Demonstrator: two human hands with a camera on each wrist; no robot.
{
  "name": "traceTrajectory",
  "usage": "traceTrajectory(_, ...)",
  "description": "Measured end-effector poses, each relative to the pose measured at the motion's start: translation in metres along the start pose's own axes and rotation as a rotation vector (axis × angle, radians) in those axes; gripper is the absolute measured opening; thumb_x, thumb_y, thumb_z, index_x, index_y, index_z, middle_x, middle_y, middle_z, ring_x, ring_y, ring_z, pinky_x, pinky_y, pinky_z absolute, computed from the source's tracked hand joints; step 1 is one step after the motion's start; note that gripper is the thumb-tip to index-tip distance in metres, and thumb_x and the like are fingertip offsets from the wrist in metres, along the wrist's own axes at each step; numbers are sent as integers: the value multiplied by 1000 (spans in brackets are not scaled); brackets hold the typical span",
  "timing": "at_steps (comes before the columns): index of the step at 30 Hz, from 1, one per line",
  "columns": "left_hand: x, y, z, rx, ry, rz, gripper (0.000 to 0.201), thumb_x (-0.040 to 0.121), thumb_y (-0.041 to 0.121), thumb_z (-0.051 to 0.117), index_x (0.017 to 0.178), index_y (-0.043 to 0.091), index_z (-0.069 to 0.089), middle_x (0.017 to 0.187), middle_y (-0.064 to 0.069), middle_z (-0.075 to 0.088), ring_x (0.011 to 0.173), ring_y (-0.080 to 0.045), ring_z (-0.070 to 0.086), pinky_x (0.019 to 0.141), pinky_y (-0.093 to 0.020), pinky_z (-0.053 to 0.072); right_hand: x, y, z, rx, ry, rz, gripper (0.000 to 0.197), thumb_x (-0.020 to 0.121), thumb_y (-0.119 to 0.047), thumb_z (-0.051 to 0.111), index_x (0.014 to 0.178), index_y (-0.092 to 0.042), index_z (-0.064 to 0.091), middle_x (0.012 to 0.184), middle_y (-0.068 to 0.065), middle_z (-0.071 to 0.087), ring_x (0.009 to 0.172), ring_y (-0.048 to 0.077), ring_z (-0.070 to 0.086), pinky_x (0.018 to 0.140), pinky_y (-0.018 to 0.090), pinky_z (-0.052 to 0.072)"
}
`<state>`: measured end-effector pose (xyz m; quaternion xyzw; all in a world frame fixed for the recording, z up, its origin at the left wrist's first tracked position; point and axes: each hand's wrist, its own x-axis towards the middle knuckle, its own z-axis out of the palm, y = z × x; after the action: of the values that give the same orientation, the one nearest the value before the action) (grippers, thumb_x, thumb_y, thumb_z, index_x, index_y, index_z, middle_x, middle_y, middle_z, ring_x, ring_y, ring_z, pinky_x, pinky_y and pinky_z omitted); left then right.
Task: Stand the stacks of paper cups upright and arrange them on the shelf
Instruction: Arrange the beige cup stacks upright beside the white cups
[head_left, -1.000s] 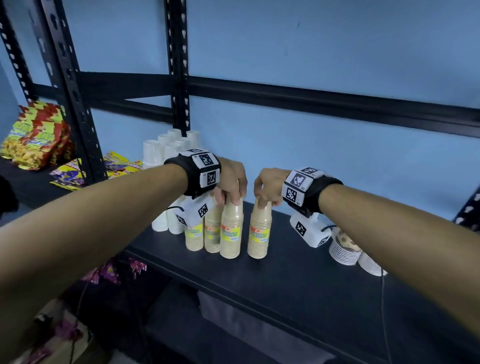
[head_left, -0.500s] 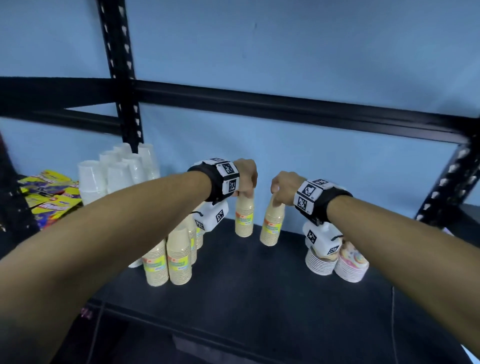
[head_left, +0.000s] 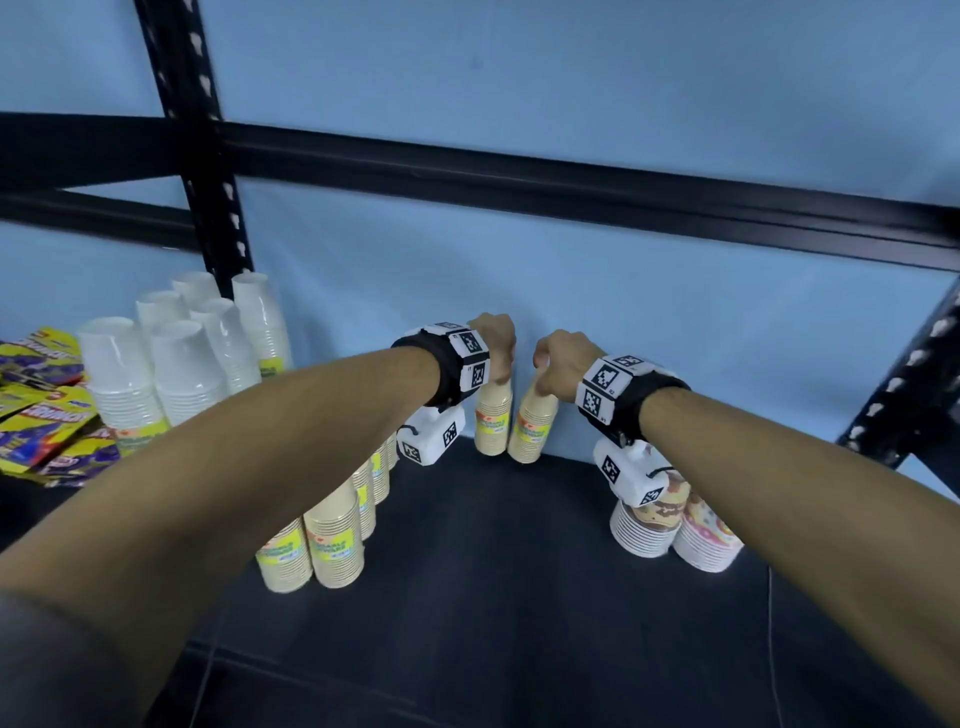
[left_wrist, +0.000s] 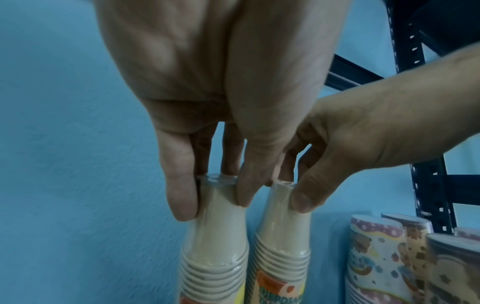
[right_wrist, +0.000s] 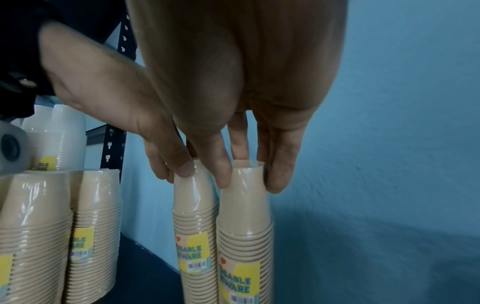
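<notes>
While both wrapped stacks stand at the back of the shelf against the blue wall (head_left: 675, 338), each is pinched only at its narrow top. The left hand (head_left: 496, 345) holds the left beige cup stack (head_left: 492, 423) between thumb and fingers; the right hand (head_left: 558, 358) grips the right beige cup stack (head_left: 532, 428) the same way. The left one stands upright, and the right one tilts, its top leaning away from its neighbour while their lower halves nearly touch.

That tilt is the likely trouble: if the right hand lets go before the base sits flat on the dark shelf board (head_left: 493, 597), the stack could tip sideways, or knock its neighbour over. The clear plastic sleeve looks glossy and slick, so fingertips (left_wrist: 182, 203) on the tapered top could slip.

Both stacks are nested paper cups, ribbed by their rims, with yellow labels. To the left of the left hand stand more beige stacks (head_left: 332, 545), and beyond them white cup stacks (head_left: 176, 374) and snack packets (head_left: 47, 415). Below the right wrist sit patterned cup stacks (head_left: 706, 535).
</notes>
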<state>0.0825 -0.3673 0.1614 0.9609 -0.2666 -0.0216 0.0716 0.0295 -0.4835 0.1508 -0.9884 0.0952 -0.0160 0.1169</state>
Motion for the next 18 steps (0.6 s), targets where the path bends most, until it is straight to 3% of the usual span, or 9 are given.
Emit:
traceTrajectory(5,11,-6,10,-29,11,-29,30,84,8,69,114,4,68,106,-13,71,74,-23,61,63,-26,49,12,0,7,9,-10,-7,35,82,-9,70,117,-8,64,113,13,64,89,28,61,67,27,43)
traceTrajectory(10,20,-7,16,-48,13,-44,28,82,6,70,111,6,71,99,-8,69,77,-19,59,67,-24,48,23,0,16,17,3,-13,33,83,-8,70,115,-8,67,114,12,67,101,28,65,70,26,45)
traceTrajectory(13,21,-5,17,-34,51,-48,19,85,5,66,103,10,69,97,-7,68,76,-19,57,59,-23,45,27,-1,19,21,27,-24,30,83,-9,70,113,-6,68,111,12,69,100,28,65,72,26,48)
traceTrajectory(18,21,-5,13,-46,21,-43,27,85,8,68,112,5,68,100,-7,68,78,-21,58,67,-26,47,29,-1,20,19,66,-22,26,83,-8,65,108,-4,68,108,13,69,97,30,66,77,32,53)
